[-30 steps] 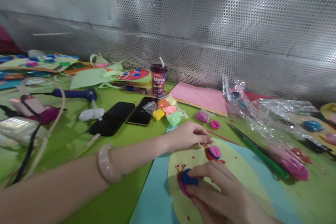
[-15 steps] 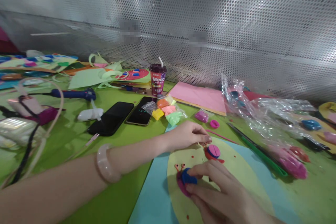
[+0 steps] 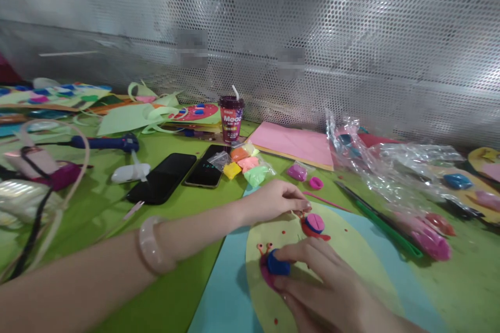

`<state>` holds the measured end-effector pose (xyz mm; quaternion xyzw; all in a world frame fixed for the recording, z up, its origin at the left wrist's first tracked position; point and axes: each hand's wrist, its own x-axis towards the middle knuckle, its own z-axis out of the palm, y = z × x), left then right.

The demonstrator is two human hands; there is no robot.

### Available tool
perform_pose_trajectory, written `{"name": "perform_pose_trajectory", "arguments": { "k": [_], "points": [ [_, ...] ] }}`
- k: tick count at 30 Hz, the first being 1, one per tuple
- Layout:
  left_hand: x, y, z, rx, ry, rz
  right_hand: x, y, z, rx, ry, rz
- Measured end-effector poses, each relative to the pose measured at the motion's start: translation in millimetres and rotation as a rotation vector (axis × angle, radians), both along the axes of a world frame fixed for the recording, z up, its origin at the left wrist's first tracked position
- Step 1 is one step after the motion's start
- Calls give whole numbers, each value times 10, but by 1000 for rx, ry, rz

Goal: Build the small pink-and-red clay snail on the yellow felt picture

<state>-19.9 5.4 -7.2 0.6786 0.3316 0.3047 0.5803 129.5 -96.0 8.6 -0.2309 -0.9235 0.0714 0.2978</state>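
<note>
On light-blue paper (image 3: 214, 283) with a pale yellow oval (image 3: 361, 255) lie two clay snails. The nearer clay snail (image 3: 278, 263) has a blue shell, a purple body and two eye stalks. My right hand (image 3: 332, 283) grips its shell between thumb and fingers, covering part of it. Beyond it, the red clay snail (image 3: 314, 223) carries a pink-topped shell with a blue band. My left hand (image 3: 275, 200) is closed in a pinch at this snail's eye stalks, and the fingers hide the stalk tips.
Bagged clay lumps (image 3: 246, 161), two phones (image 3: 162, 178) and a drink cup (image 3: 231, 119) stand behind my left arm. A green-handled cutter (image 3: 386, 221) and clear plastic wrapping (image 3: 375, 177) lie right. A blue glue gun (image 3: 105, 142) rests left. A perforated metal panel (image 3: 250, 26) backs the table.
The whole view has shifted slightly, moving things a little to the left. Both hands stay at the same snails, with hardly any change in their grip.
</note>
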Motion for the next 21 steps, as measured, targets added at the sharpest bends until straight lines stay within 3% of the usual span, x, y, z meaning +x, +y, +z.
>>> {"name": "perform_pose_trajectory", "arguments": {
  "k": [3, 6, 10, 14, 21],
  "points": [
    [3, -12, 16, -31, 17, 12, 86, 47, 83, 14, 2, -66],
    [8, -22, 30, -35, 18, 31, 217, 206, 142, 137, 91, -192],
    [11, -28, 44, -18, 28, 43, 374, 498, 63, 317, 154, -335],
    [20, -15, 33, 6, 33, 50, 426, 653, -74, 303, 122, -303],
    [26, -4, 0, 32, 28, 39, 406, 677, -162, 305, 129, -266]
  ]
}}
